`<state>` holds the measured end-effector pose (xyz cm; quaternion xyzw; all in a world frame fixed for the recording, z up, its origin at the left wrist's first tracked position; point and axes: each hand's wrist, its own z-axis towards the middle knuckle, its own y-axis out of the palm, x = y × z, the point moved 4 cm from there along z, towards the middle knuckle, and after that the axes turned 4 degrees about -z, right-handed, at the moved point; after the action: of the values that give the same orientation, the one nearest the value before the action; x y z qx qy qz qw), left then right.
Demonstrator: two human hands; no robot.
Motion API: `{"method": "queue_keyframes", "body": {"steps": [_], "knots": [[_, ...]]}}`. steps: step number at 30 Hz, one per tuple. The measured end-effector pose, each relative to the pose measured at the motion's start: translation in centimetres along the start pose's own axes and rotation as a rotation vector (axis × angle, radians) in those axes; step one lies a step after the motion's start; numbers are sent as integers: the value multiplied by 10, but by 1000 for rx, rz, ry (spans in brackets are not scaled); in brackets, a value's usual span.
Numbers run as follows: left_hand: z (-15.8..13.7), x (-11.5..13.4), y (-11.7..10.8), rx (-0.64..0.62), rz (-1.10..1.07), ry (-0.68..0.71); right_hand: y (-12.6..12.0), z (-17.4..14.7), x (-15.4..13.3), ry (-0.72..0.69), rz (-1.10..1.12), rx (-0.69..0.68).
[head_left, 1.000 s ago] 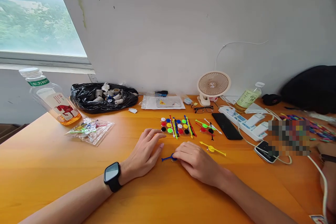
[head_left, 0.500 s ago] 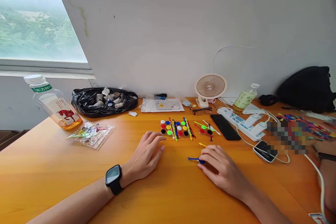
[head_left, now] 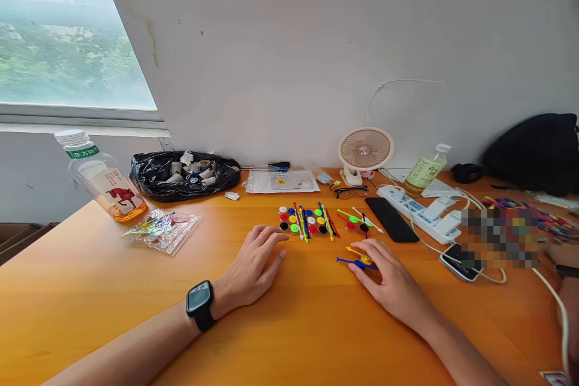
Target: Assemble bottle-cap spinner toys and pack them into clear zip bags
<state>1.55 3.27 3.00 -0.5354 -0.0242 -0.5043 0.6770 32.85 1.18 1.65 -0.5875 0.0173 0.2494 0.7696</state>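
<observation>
One hand, your left hand (head_left: 248,271), rests empty on the table (head_left: 271,338), its fingers loosely apart. Your right hand (head_left: 395,283) is also spread, with no firm pinch visible (whether the thumb touches the blue piece, I cannot tell). The blue spinner (head_left: 359,265) lies between your thumb and fingers, its bar reaching out to the left. Just beyond it, partly under your fingers, is the yellow spinner (head_left: 365,259). The step in hand seems to be placing blue beside yellow; the next move, I judge, calls for raising your fingers without dragging either piece. Farther away lie coloured discs (head_left: 294,228) and loose arrows (head_left: 303,223).
</observation>
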Motion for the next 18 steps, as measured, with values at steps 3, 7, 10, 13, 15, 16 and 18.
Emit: {"method": "queue_keyframes", "body": {"steps": [3, 7, 10, 13, 15, 16, 18], "knots": [[0, 1, 0, 4, 4, 2, 1, 1, 1, 5, 11, 4], [0, 0, 0, 5, 19, 11, 2, 5, -1, -25, 3, -2], [0, 0, 0, 6, 21, 9, 2, 7, -2, -58, -3, -9], [0, 0, 0, 8, 22, 3, 1, 8, -2, -71, 1, -16], [-1, 1, 0, 8, 23, -1, 2, 8, 0, -69, 7, -18], [-1, 1, 0, 6, 22, -2, 2, 7, 2, -66, 9, -20], [-1, 1, 0, 2, 14, -4, 3, 6, 4, -58, 13, -23]]}}
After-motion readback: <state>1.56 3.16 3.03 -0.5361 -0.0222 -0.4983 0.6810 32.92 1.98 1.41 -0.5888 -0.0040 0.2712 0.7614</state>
